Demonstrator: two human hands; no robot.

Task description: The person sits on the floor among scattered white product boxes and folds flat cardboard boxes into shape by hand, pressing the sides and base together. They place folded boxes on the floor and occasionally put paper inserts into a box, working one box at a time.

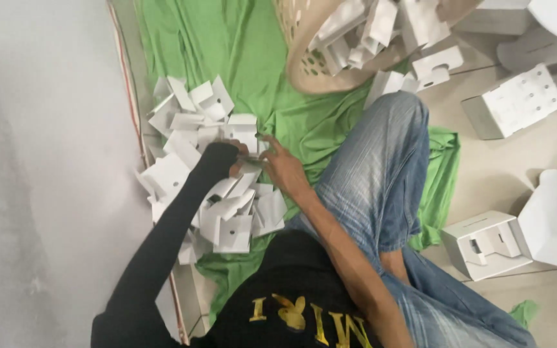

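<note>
Near the frame centre, both hands meet over the card pile (207, 174) on the green cloth (240, 45): left hand (220, 158) and right hand (282, 166) pinch one card (253, 162) between them, seemingly folding it.

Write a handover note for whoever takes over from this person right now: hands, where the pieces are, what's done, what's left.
Left hand, in a black sleeve, and bare right hand meet over one white card piece, both gripping it.
Pile of white card pieces lies on the green cloth before them.
More pieces fill the tipped beige basket.
Open white boxes stand on the floor to the right.
Done or left: cannot tell from here.
</note>
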